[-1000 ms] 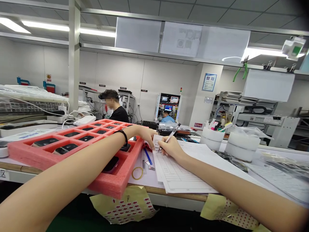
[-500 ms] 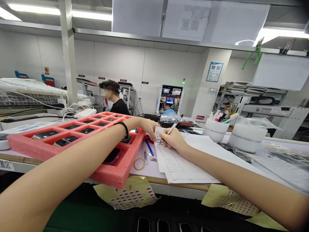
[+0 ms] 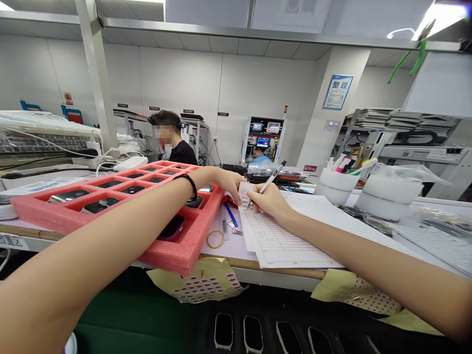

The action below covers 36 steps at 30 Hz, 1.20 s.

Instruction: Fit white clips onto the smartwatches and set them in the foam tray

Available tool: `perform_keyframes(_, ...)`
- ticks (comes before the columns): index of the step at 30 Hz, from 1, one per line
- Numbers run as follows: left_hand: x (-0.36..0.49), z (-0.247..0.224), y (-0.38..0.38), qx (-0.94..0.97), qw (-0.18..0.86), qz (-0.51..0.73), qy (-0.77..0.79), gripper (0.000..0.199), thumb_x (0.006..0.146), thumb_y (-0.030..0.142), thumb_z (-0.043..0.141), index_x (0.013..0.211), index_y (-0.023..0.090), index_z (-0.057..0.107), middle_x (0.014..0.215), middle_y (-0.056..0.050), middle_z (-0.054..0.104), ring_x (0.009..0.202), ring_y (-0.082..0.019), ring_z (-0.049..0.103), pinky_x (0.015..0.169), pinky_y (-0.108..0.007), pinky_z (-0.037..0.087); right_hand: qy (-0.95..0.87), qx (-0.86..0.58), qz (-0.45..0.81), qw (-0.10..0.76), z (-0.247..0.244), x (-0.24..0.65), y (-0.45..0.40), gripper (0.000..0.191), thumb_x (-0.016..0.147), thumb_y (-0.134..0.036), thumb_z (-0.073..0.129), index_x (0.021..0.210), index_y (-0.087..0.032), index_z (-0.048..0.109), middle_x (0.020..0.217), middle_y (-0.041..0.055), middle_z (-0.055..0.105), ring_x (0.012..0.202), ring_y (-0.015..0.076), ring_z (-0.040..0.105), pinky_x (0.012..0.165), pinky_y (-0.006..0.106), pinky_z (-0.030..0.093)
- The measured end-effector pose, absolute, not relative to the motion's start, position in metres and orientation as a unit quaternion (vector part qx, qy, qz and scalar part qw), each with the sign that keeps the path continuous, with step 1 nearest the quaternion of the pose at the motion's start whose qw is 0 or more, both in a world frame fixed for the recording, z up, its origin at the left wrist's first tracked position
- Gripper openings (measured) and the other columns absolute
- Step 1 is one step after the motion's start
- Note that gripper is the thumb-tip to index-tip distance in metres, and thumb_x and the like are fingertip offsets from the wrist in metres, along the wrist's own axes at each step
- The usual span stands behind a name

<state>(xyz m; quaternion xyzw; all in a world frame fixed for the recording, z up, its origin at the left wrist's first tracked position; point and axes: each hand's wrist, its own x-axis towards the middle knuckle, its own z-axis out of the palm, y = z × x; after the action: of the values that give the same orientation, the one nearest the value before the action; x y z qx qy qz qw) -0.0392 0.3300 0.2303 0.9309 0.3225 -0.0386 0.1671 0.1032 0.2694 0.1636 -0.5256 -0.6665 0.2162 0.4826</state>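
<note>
My right hand point(image 3: 270, 201) grips a slim silver pen point(image 3: 273, 175), its tip on a printed form point(image 3: 291, 253) with ruled rows. Under that form another sheet sticks out on the left. My left hand point(image 3: 229, 183) reaches over the far right edge of a red foam tray point(image 3: 177, 258), its fingers extended down to the top left edge of the papers. Small dark-faced devices, several of them, lie in the tray's compartments. Between tray and papers are a blue tool point(image 3: 231, 215) and a yellow ring point(image 3: 215, 239).
White round tubs point(image 3: 336, 187) with pens and brushes stand at the right. Below the bench edge, several watch-like devices point(image 3: 223, 330) lie in a row. Patterned yellow sheets point(image 3: 201, 282) hang from the edge. Beyond the bench, a person in black point(image 3: 184, 153) is at the left.
The view has tilted down slightly, bringing more of the lower row of devices into sight. The pen remains in my right hand at the form; my left hand stays by the papers' edge.
</note>
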Motion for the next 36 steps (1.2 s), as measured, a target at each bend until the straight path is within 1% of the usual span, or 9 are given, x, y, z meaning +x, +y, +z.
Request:
perform_keyframes(7, -0.0407, 0.2312, 0.3265, 0.93, 0.164, -0.045, 0.327, 0.066, 0.057, 0.042, 0.072, 0.117, 0.02, 0.056, 0.106, -0.004, 0.067, 0.101, -0.026, 0.059, 0.086, -0.034, 0.046, -0.673, -0.516, 0.214, 0.485, 0.1656, 0.1025, 0.2666, 0.028, 0.066, -0.01, 0.05, 0.04, -0.019, 0.044, 0.028, -0.0059, 0.045, 0.025, 0.005, 0.034, 0.032, 0.016, 0.026)
perform_keyframes(10, -0.0409, 0.232, 0.325, 0.929, 0.168, -0.045, 0.326, 0.065, 0.056, 0.042, 0.073, 0.115, 0.019, 0.057, 0.103, -0.004, 0.068, 0.102, -0.027, 0.059, 0.087, -0.034, 0.046, -0.666, -0.52, 0.223, 0.486, 0.1657, 0.1022, 0.2662, 0.028, 0.066, -0.01, 0.049, 0.04, -0.019, 0.044, 0.028, -0.0056, 0.046, 0.025, 0.0053, 0.034, 0.031, 0.016, 0.024)
perform_keyframes(14, -0.0408, 0.2326, 0.3243, 0.927, 0.172, -0.047, 0.329, 0.064, 0.056, 0.042, 0.073, 0.114, 0.02, 0.058, 0.1, -0.003, 0.069, 0.104, -0.028, 0.059, 0.087, -0.034, 0.045, -0.655, -0.527, 0.233, 0.49, 0.1646, 0.103, 0.2672, 0.026, 0.066, -0.011, 0.049, 0.041, -0.019, 0.045, 0.029, -0.0046, 0.048, 0.025, 0.006, 0.035, 0.029, 0.017, 0.024)
perform_keyframes(21, -0.0402, 0.2321, 0.325, 0.927, 0.168, -0.041, 0.332, 0.066, 0.055, 0.041, 0.074, 0.116, 0.022, 0.058, 0.104, -0.003, 0.068, 0.102, -0.027, 0.059, 0.086, -0.034, 0.046, -0.673, -0.51, 0.227, 0.485, 0.164, 0.1038, 0.2685, 0.027, 0.066, -0.011, 0.049, 0.041, -0.019, 0.044, 0.028, -0.0053, 0.047, 0.024, 0.0053, 0.033, 0.03, 0.016, 0.024)
perform_keyframes(29, -0.0393, 0.2336, 0.3241, 0.929, 0.155, -0.043, 0.332, 0.066, 0.055, 0.043, 0.075, 0.116, 0.023, 0.059, 0.102, -0.002, 0.068, 0.107, -0.028, 0.057, 0.093, -0.035, 0.043, -0.668, -0.519, 0.215, 0.488, 0.1642, 0.104, 0.2673, 0.028, 0.066, -0.011, 0.049, 0.04, -0.019, 0.044, 0.027, -0.0055, 0.045, 0.025, 0.0059, 0.034, 0.034, 0.018, 0.027)
perform_keyframes(36, -0.0395, 0.2336, 0.3247, 0.931, 0.147, -0.047, 0.33, 0.069, 0.055, 0.044, 0.075, 0.118, 0.024, 0.057, 0.1, -0.001, 0.069, 0.106, -0.028, 0.057, 0.093, -0.035, 0.043, -0.664, -0.526, 0.21, 0.488, 0.1644, 0.1038, 0.2673, 0.028, 0.065, -0.011, 0.049, 0.039, -0.019, 0.042, 0.028, -0.0053, 0.046, 0.026, 0.006, 0.035, 0.034, 0.018, 0.027)
